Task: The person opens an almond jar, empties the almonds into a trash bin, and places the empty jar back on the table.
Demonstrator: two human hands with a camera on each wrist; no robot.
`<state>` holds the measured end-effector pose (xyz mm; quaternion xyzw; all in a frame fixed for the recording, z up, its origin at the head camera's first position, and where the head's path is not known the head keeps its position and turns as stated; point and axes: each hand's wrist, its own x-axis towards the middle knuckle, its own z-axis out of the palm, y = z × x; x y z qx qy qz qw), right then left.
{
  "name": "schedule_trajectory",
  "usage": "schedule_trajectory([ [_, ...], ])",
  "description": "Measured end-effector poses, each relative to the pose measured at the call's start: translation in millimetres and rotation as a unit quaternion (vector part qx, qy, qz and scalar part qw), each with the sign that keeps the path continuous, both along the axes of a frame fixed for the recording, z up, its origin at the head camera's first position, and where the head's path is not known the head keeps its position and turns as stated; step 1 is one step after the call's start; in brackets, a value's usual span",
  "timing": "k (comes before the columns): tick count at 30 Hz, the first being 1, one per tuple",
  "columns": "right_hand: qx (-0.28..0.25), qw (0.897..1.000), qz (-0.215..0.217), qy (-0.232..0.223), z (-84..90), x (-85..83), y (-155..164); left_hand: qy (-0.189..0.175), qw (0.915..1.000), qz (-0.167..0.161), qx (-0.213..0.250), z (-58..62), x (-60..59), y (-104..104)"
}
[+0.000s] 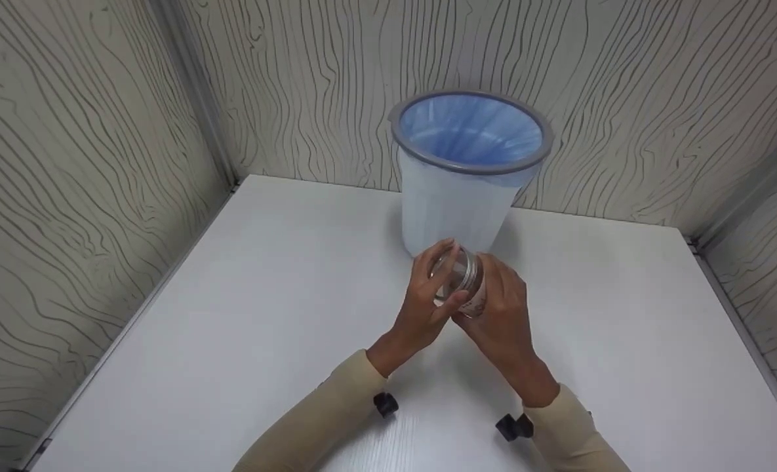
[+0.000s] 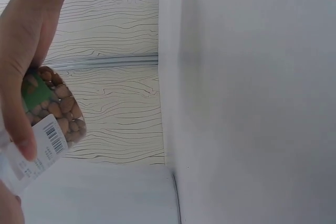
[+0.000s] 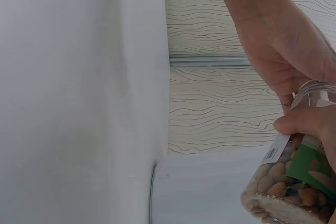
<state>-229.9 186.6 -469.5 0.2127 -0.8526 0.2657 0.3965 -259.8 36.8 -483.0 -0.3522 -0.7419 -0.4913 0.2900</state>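
While a person's right grip wraps around the body of a jar, the left grip bends fingers and thumb about its top end, so that both hold it. The jar is raised above the bench, short of the middle of the back edge, and tilted, its top leaning toward the left edge. Almonds show through its clear wall. On that wall a white label carries a black barcode and lines of print too small to read; near it sits a green label with almonds pictured on it. From above, some lettering shows beside the right grip, also unreadable. Beyond the jar, a grey-rimmed bin lined with a bluish bag stands at the middle of the back edge. Beige sleeves cover the forearms. Walls with wood-grain lines rise along the back, left and right edges.
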Motion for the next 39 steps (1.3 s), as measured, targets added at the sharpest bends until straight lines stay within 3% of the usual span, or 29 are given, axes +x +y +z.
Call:
schedule_trajectory([
  [8,-0.026,0.999,0.008,-0.030,1.7,-0.3,1,0.065,0.9970,-0.033,-0.027,-2.3,-10.6,-10],
  [18,-0.040,0.998,0.031,-0.041,5.3,0.8,3,0.100,0.9902,-0.068,-0.070,-4.8,-21.8,-21],
  [39,-0.027,0.999,0.024,-0.038,7.3,1.4,3,0.101,0.9889,-0.078,-0.076,-6.9,-23.1,-22],
])
